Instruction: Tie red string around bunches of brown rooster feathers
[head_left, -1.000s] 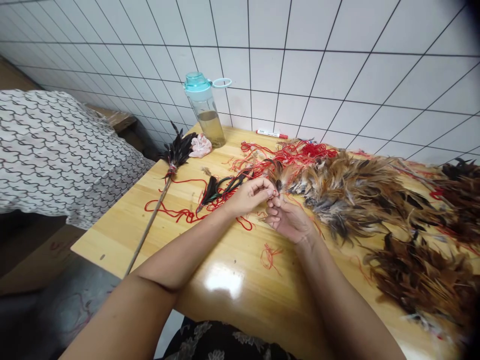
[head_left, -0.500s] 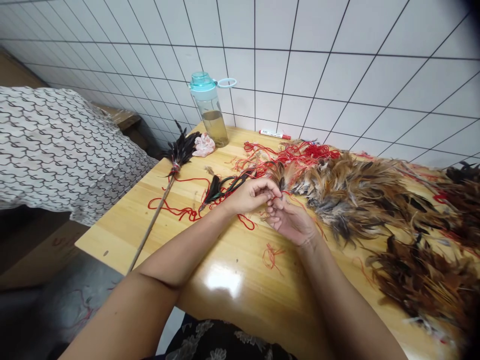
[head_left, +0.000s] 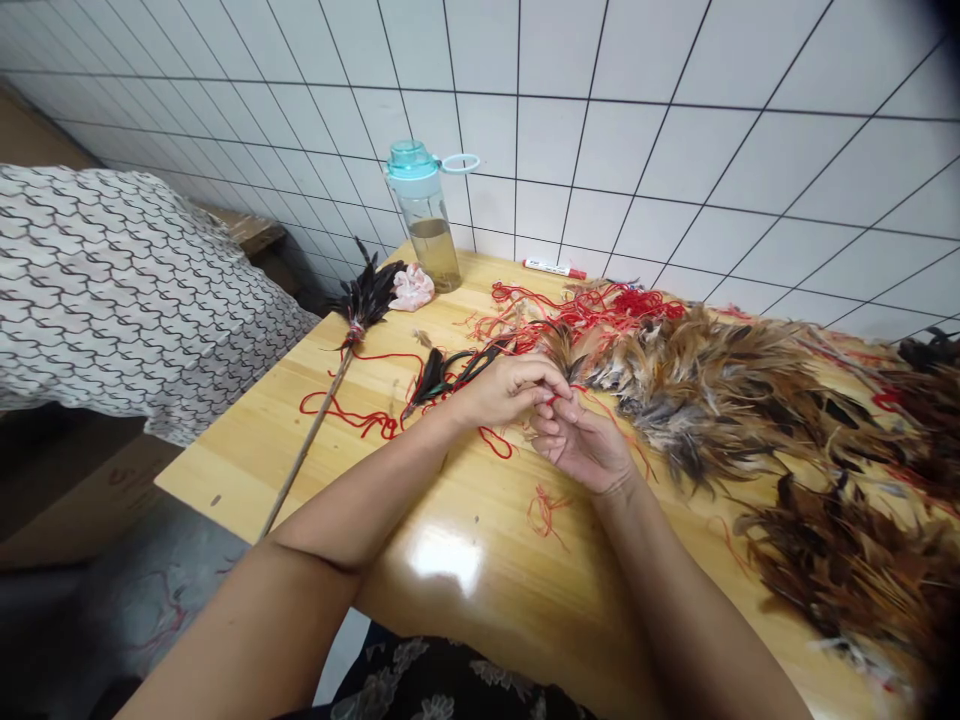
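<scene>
From my end on the head view: both hands are in close, fingertips nearly meeting over the wooden surface. The fine red thread sits between them.

Grip, left hand: knuckles up, thumb and index pressed together on the thread as far as I can see; the curled fingers partly hide the contact. Grip, right hand: palm turned up, thumb and index pinching the same bit of red, other fingers loosely bent. Can't tell if there's a knot or a feather in there; too small.

Step in hand, my read: fine fingertip work on that thread, twisting or tying. Next move, I'd judge, calls for a firm pinch on one side and a short controlled pull on the other, with slack kept off the feathers.

Around the hands: brown feather pile at 3 o'clock, darker feather bundle at 4. Tangled red thread heap at 1, loose thread snarl at 6. Black feather tuft on a thin stick at 10, its stick slanting down toward 8. Marker at 12, water bottle upright at 11. Snag risk looks highest on the 1 to 3 side.
</scene>
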